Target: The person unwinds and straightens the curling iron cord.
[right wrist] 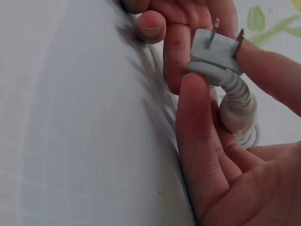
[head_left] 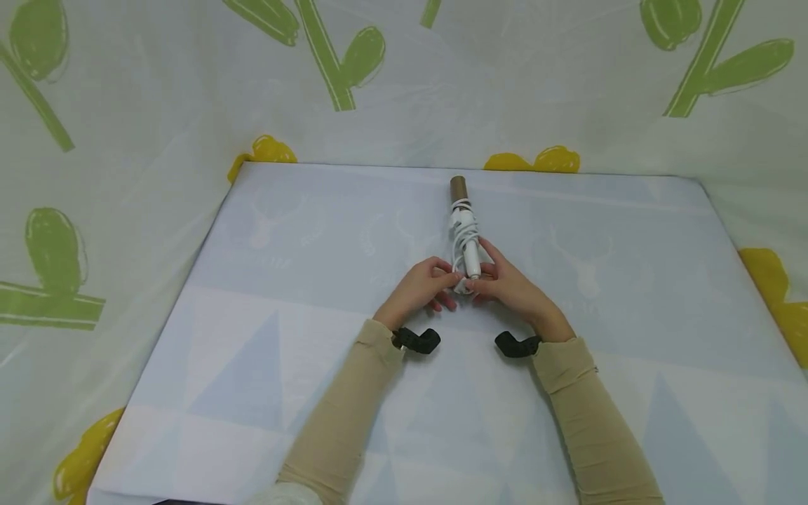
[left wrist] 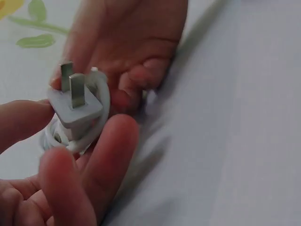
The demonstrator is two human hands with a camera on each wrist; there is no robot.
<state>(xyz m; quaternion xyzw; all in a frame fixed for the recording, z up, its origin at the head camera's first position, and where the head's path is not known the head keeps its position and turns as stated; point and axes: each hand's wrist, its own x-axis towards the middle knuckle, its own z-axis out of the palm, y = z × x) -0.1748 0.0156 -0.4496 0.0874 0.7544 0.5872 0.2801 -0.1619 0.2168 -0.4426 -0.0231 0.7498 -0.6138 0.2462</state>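
A curling iron with a white handle (head_left: 472, 258) and a brown barrel (head_left: 458, 188) points away from me over the table. Its white power cord (head_left: 465, 228) is wound round it in several loops. At the near end sits the two-pin plug (left wrist: 77, 113), prongs facing the wrist cameras. My left hand (head_left: 421, 284) pinches the plug, thumb at its edge and fingers below. From the right side my right hand (head_left: 514, 284) holds the handle end, its thumb (right wrist: 268, 70) touching the plug beside one prong.
A pale cloth with blue triangles and deer heads covers the table (head_left: 240, 365). Behind and beside it hangs a whitish curtain (head_left: 442, 98) with green leaves and yellow flowers. Dark wrist mounts (head_left: 517, 345) sit below both hands.
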